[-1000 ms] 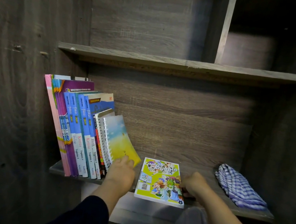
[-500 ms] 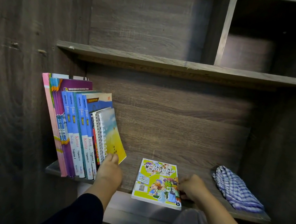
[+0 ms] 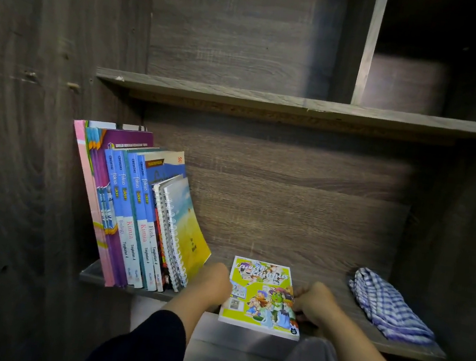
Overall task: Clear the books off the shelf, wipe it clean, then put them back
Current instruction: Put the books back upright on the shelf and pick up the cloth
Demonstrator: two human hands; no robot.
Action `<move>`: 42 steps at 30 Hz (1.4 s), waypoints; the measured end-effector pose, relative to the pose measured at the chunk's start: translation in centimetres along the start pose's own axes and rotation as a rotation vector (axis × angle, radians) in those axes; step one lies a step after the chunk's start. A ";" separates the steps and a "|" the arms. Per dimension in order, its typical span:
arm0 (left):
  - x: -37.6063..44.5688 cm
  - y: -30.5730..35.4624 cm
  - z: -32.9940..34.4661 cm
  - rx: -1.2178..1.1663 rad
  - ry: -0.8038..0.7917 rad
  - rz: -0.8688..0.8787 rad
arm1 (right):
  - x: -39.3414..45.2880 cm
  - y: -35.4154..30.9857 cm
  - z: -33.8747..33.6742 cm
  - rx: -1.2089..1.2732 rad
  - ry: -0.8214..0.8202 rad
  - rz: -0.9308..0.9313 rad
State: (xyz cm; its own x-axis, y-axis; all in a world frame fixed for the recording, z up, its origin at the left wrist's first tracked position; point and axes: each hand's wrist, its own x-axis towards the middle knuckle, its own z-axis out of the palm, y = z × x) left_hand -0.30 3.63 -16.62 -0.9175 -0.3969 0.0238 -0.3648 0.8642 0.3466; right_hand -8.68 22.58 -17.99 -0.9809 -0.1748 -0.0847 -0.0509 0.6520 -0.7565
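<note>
Head view, right hand (image 3: 315, 304) gripping comic book (image 3: 262, 297)

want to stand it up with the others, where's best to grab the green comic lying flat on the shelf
Take the green comic by its near edge, which overhangs the shelf front, so fingers can slide under from below. Come in from the front; both long sides also look open, with the left hand and right hand already flanking it.

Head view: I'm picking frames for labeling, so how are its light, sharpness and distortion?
Head view: light pools mid-shelf on the comic book and checked cloth; the cabinet sides and upper right compartment sink into dark; wide-angle bending bows the shelf edges; spine titles stay readable, little blur.
</note>
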 end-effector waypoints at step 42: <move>-3.4 -3.7 -2.6 0.925 0.306 0.411 | -2.2 -0.2 0.4 -0.332 -0.270 -0.310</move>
State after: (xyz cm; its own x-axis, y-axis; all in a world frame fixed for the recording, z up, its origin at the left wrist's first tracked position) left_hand 4.59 0.94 -15.52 -0.9660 0.0298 0.2569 -0.1318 0.7978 -0.5883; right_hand -6.40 22.50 -17.93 -0.8295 -0.5519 -0.0862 -0.4309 0.7304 -0.5299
